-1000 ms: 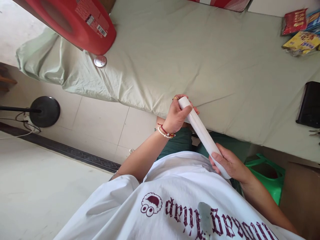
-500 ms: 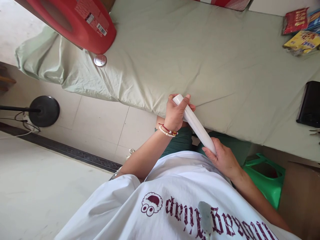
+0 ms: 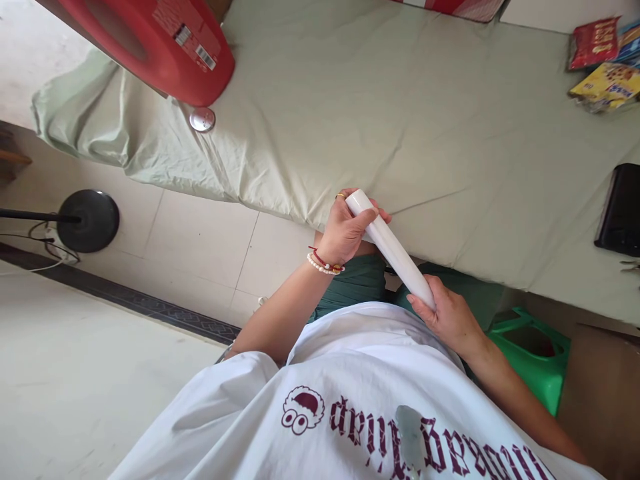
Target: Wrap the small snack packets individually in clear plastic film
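Note:
A long, smooth white tube (image 3: pixel 397 252) slants between my two hands, over my lap at the front edge of the cloth-covered table. My left hand (image 3: pixel 346 228), with a ring on a finger and beaded and red bracelets at its wrist, is closed around the upper end. The thumb lies across the tube. Around the lower end, close to my shirt, my right hand (image 3: pixel 453 317) is wrapped. What the tube is exactly, and whether it is hollow, I cannot make out.
A pale green cloth (image 3: pixel 320 100) covers the table. A red jug (image 3: pixel 200 60) and a round silver lid-like disc (image 3: pixel 202 119) are at the left. Snack packets (image 3: pixel 595 43) and a black object (image 3: pixel 620 210) lie at the right. A green stool (image 3: pixel 543 360) stands below.
My left hand has shifted slightly down and left on the tube's upper end, its wrist turning a little. My right hand has stayed nearly still.

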### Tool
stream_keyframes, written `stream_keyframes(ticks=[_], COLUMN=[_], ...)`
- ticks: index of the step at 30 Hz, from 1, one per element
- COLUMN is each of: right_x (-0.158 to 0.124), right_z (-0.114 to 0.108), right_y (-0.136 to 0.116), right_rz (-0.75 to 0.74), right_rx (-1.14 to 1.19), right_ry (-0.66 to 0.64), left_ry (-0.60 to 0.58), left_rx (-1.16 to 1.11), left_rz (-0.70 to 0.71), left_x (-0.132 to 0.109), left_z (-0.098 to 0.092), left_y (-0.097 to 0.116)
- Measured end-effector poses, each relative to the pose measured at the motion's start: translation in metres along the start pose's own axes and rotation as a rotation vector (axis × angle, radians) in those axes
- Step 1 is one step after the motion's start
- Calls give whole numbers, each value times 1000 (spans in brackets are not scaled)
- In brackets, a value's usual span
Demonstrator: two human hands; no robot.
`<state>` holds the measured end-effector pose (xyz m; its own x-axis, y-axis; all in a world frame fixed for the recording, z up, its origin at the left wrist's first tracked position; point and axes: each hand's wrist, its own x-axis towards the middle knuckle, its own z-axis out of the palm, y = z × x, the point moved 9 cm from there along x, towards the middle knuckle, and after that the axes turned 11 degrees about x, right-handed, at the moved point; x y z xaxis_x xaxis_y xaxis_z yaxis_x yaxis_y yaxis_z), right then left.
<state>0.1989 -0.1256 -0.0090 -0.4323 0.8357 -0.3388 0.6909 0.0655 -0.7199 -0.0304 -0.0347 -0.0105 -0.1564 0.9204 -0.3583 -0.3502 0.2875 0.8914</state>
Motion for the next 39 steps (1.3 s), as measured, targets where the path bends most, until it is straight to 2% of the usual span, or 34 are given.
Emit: stream_keyframes(ticks=[8, 11, 13, 16, 19, 22, 25, 28, 36, 39], right_x=[3, 6, 12, 29, 60, 95, 123, 135, 140, 140], right_z=[15, 8, -2, -28, -66, -83, -79, -72, -69, -69], right_y=[-12, -15, -20, -42, -68, -85, -99, -107, -111, -106], right_rz=[5, 16, 10, -95, -191, -201, -211, -229, -256, -179], right_rx=[-121, -128, -76, 86, 204, 274, 300, 285, 177, 156], right_ry=[47, 43, -25, -114, 2, 111, 142, 138, 114, 92], left_ry=[199, 203, 168, 120, 67, 8, -35, -24, 100, 164], left_rx=[-75, -145, -150, -135, -133, -153, -177, -183, -213, -197], left_rz=[-10, -64, -103, -134, -166, -192, -219, -249, -236, -181], left_x=[4, 8, 11, 14, 13, 11, 11, 12, 7, 3], left_z=[-5, -4, -3, -3, 6, 18, 26, 26, 31, 29], left_y=[4, 8, 10, 11, 8, 5, 3, -4, -16, -12])
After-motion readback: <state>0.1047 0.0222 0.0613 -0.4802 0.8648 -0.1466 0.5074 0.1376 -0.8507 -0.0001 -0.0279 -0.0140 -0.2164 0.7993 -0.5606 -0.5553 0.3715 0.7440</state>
